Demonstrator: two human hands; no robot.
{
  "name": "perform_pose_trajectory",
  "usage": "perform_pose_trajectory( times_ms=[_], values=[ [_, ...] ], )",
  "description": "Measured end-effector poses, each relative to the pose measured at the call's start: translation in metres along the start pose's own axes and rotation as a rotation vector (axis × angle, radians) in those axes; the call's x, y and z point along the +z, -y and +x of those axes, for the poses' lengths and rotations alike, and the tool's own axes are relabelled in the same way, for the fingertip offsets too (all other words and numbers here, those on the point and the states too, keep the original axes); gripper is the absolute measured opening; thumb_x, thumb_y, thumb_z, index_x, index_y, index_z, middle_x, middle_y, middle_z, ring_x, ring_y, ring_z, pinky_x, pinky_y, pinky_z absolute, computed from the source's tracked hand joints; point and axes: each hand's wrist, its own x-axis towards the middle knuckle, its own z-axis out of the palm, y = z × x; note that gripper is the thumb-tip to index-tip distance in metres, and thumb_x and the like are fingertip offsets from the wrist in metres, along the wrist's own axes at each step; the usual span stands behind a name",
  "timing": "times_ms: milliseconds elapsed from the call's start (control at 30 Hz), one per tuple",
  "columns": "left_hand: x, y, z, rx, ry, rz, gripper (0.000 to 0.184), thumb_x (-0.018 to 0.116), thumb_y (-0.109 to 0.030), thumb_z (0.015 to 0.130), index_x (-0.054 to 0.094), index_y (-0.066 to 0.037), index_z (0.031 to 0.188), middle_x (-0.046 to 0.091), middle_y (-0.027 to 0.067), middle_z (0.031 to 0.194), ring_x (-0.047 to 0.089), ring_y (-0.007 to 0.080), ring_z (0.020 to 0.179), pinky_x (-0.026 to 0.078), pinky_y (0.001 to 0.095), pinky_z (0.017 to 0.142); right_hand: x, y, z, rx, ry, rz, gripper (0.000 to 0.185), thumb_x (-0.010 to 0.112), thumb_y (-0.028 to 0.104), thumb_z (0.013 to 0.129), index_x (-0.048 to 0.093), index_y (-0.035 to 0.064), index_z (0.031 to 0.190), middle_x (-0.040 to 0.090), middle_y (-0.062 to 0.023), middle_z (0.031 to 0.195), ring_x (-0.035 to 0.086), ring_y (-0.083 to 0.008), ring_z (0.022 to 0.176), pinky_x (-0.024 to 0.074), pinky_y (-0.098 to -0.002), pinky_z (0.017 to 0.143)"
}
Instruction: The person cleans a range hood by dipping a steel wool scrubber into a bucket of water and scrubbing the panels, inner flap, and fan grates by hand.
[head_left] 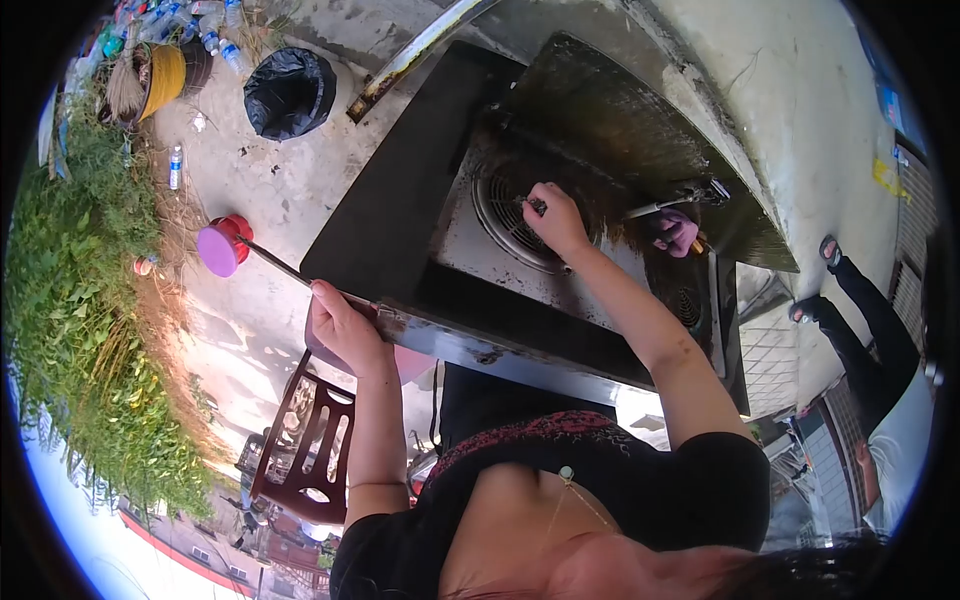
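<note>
A dark, grimy appliance with black panels (385,190) lies in front of me, a round slatted metal grille (490,225) set in its pale middle section. Over that grille my right hand (555,222) is closed on a small dark wad, possibly a scouring pad; the fingers partly cover it. My left hand (343,328) is wrapped around the left end of the appliance's front metal edge (500,362), thumb on top, fingers mostly hidden. From that hand a thin dark bar (280,264) extends left. Behind the grille stands a greasy raised panel (640,140).
A purple cloth (677,233) lies right of the grille. On the ground at left are a red stool-like object (232,228) with a pink top, a black-lined bin (290,95) and plastic bottles. A brown chair (305,435) stands below; another person (880,340) is at far right.
</note>
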Motion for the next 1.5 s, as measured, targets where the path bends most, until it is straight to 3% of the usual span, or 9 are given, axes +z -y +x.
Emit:
perform_pose_trajectory(
  times_ms=[167, 333, 467, 633, 800, 1000, 1100, 1367, 1500],
  values=[
    [-0.003, 0.001, 0.003, 0.024, 0.079, -0.022, 0.041, 0.044, -0.036, 0.092, 0.047, -0.008, 0.063, 0.04, -0.0057, 0.052, 0.033, 0.003, 0.045, 0.025, 0.0187, 0.042, -0.026, -0.046, 0.019, 0.115, -0.022, -0.454, 0.015, 0.062, 0.012, 0.07, 0.053, 0.0082, 0.081, 0.056, -0.0109, 0.082, 0.055, -0.0332, 0.079, 0.0474, -0.0405, 0.065],
    [-0.006, -0.002, -0.004, 0.018, 0.107, -0.006, 0.042, 0.043, -0.034, 0.093, 0.041, -0.01, 0.059, 0.037, -0.0058, 0.052, 0.031, 0.0028, 0.046, 0.023, 0.019, 0.043, -0.014, 0.024, -0.021, -0.165, 0.032, -0.073, 0.013, 0.063, 0.01, 0.071, 0.052, 0.0081, 0.077, 0.053, -0.011, 0.077, 0.054, -0.0306, 0.079, 0.0433, -0.0365, 0.067],
    [-0.011, 0.004, -0.003, 0.079, 0.121, 0.048, 0.042, 0.043, -0.034, 0.093, 0.039, -0.01, 0.059, 0.036, -0.0058, 0.051, 0.03, 0.0026, 0.046, 0.022, 0.0193, 0.043, -0.05, -0.085, 0.0, 0.202, 0.032, -0.666, 0.01, 0.058, 0.011, 0.072, 0.053, 0.0087, 0.08, 0.056, -0.011, 0.083, 0.055, -0.0314, 0.082, 0.0468, -0.0419, 0.065],
    [-0.005, 0.0, -0.006, 0.062, 0.103, 0.032, 0.043, 0.044, -0.035, 0.092, 0.037, -0.011, 0.058, 0.033, -0.0057, 0.05, 0.029, 0.0033, 0.044, 0.022, 0.0197, 0.041, -0.041, 0.037, -0.025, -0.245, 0.219, 0.004, 0.015, 0.065, 0.009, 0.07, 0.052, 0.008, 0.077, 0.053, -0.0081, 0.079, 0.054, -0.0279, 0.079, 0.0439, -0.0357, 0.067],
    [-0.004, -0.002, -0.007, 0.045, 0.074, 0.036, 0.044, 0.044, -0.037, 0.092, 0.037, -0.011, 0.058, 0.034, -0.005, 0.049, 0.029, 0.0032, 0.043, 0.021, 0.0192, 0.04, -0.053, -0.086, -0.004, 0.152, 0.058, -0.645, 0.008, 0.058, 0.012, 0.072, 0.052, 0.0093, 0.077, 0.055, -0.0072, 0.085, 0.055, -0.0298, 0.082, 0.0485, -0.0392, 0.066],
    [-0.004, 0.002, -0.004, 0.056, 0.072, 0.017, 0.044, 0.044, -0.038, 0.092, 0.037, -0.01, 0.058, 0.037, -0.0044, 0.049, 0.03, 0.0033, 0.044, 0.023, 0.0186, 0.042, -0.032, 0.025, -0.038, -0.229, 0.13, -0.193, 0.013, 0.063, 0.014, 0.07, 0.052, 0.0094, 0.074, 0.053, -0.0054, 0.078, 0.053, -0.027, 0.08, 0.0466, -0.0358, 0.066],
    [-0.016, 0.005, -0.001, -0.033, 0.13, 0.068, 0.041, 0.048, -0.04, 0.09, 0.056, -0.001, 0.083, 0.059, 0.0039, 0.08, 0.055, 0.0117, 0.07, 0.046, 0.0242, 0.063, -0.049, -0.057, -0.016, -0.026, 0.049, -0.459, 0.009, 0.06, 0.011, 0.07, 0.052, 0.0099, 0.074, 0.054, -0.0044, 0.081, 0.053, -0.0265, 0.08, 0.0478, -0.0379, 0.063],
    [-0.01, 0.002, -0.002, -0.026, 0.14, 0.043, 0.041, 0.047, -0.041, 0.09, 0.056, -0.001, 0.082, 0.056, 0.0015, 0.076, 0.051, 0.0095, 0.066, 0.043, 0.0235, 0.06, -0.03, 0.0, -0.037, -0.194, 0.048, -0.12, 0.011, 0.064, 0.012, 0.069, 0.054, 0.0103, 0.071, 0.051, -0.0053, 0.079, 0.053, -0.0246, 0.079, 0.0458, -0.0359, 0.067],
    [-0.011, 0.001, -0.003, -0.004, 0.115, 0.079, 0.041, 0.048, -0.041, 0.089, 0.056, -0.002, 0.081, 0.056, 0.0012, 0.076, 0.051, 0.0097, 0.066, 0.043, 0.0235, 0.06, -0.06, -0.064, -0.019, 0.032, 0.045, -0.526, 0.01, 0.063, 0.014, 0.069, 0.055, 0.0103, 0.074, 0.054, -0.0059, 0.08, 0.054, -0.0276, 0.08, 0.0474, -0.0377, 0.067]
  ],
)
